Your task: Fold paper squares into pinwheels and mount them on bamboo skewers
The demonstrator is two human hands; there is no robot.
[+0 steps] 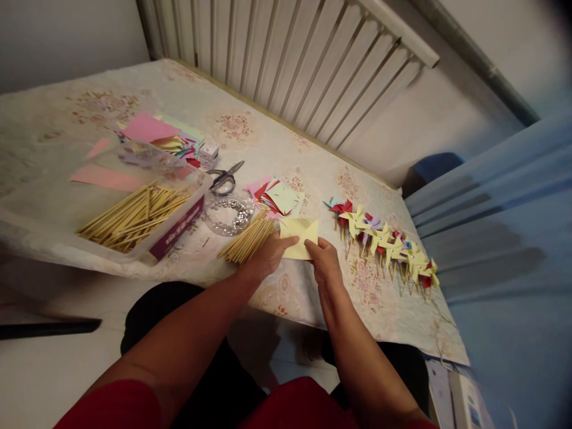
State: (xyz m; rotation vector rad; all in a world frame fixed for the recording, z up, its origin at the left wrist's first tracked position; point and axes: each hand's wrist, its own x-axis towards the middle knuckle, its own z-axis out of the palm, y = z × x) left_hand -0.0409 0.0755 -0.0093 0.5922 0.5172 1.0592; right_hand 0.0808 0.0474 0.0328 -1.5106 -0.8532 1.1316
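Holds a yellow paper square [300, 230] in both hands, near the middle of the frame. Pinches one low corner with the left hand [268, 255], thumb laid on top. Pinches the other low corner with the right hand [326, 256], thumb on top there too. Cannot tell the shape of the fingers tucked under the paper.

Has a bunch of thin sticks [243, 241] just beside the left hand, a bit left of the middle. Cannot tell about any touch between hand and sticks. Has a clear dish [212, 226] of shiny silver bits next to the bunch, with scissors [226, 179] lying just above. Has a messy pile of bright paper [279, 196] just above the yellow square in the frame.

Has a big clear box [179, 229] with a purple side at the left of the frame, with lots more sticks inside. Has more paper, pink on top [149, 127], at the upper left, with a little white box [208, 152] near it.

Has a row of pinwheels [382, 238] at the right, many yellow, some red or purple. Has all this on a flowery tablecloth [179, 98]. Faces a pale radiator [286, 53] at the top, with a blue curtain [500, 238] at the far right. Wears a red sleeve [116, 408], lower left.
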